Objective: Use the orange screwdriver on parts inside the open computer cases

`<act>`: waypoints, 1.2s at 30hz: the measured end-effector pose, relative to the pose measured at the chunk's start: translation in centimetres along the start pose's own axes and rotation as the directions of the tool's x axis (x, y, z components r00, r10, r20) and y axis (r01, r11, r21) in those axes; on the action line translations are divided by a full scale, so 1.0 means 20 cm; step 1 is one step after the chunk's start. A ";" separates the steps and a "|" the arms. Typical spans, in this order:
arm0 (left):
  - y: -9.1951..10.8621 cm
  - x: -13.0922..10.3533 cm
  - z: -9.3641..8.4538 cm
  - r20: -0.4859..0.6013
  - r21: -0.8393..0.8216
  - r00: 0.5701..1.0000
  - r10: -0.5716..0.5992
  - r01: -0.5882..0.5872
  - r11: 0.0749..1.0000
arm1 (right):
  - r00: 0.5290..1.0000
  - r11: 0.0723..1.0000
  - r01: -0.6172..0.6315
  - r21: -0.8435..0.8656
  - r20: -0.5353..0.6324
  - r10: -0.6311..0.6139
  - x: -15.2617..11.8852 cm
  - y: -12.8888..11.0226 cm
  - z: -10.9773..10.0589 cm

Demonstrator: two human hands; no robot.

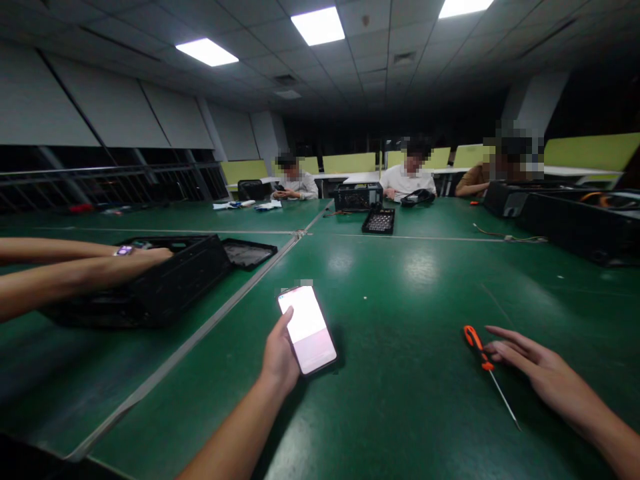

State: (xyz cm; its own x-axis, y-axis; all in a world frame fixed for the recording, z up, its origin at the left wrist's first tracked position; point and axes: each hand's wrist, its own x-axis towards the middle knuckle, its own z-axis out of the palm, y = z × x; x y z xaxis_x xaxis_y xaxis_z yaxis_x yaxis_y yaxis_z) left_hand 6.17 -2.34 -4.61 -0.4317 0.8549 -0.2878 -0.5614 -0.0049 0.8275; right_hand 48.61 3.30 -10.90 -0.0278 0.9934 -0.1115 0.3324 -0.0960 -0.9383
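My left hand (281, 357) holds a smartphone (309, 333) above the green table, its thumb lying across the lit screen. The screen is mostly glaring white with a pinkish lower part, too bright to read. To the right, a screwdriver (481, 350) with an orange and black handle lies on the table, its thin metal shaft pointing toward me. Beside its handle is my right hand (537, 363), index finger stretched out and the other fingers loosely bent. The fingertips are very close to the handle; whether they touch it I cannot tell.
At left, another person's arms (75, 267) reach into a black computer case (185, 283). A black panel (249, 252) lies beside it. Farther back stand another case (357, 197) and a perforated black part (379, 221). More cases (580, 223) occupy the right; several people sit beyond.
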 end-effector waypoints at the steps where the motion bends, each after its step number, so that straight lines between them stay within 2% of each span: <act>1: 0.00 0.00 0.00 0.004 0.001 1.000 0.009 -0.009 1.000 | 1.000 1.000 -0.001 0.005 0.002 0.001 0.00 0.00 0.00; 14: -0.05 0.02 -0.02 0.013 0.131 0.993 0.117 -0.118 0.984 | 0.999 0.996 0.045 -0.077 -0.009 -0.046 0.00 -0.01 0.00; 20: -0.03 0.00 -0.02 0.037 0.074 0.997 0.070 -0.072 0.995 | 1.000 0.998 0.024 -0.058 -0.005 -0.024 -0.01 -0.01 0.00; 28: 0.00 -0.02 0.00 0.109 -0.099 0.994 0.017 -0.006 0.995 | 0.998 0.996 0.054 -0.064 -0.016 -0.055 0.00 0.00 0.00; 36: -0.01 -0.01 -0.01 0.140 -0.073 0.990 0.002 0.009 0.997 | 0.999 0.996 0.049 -0.074 0.000 -0.049 -0.01 0.00 0.00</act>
State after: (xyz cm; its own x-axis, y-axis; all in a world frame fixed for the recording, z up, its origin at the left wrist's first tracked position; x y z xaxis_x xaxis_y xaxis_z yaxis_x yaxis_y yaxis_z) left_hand 6.34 -2.63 -4.75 -0.3297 0.9190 -0.2163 -0.6150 -0.0353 0.7877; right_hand 48.56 3.20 -10.83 -0.0439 0.9969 -0.0652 0.3999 -0.0423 -0.9156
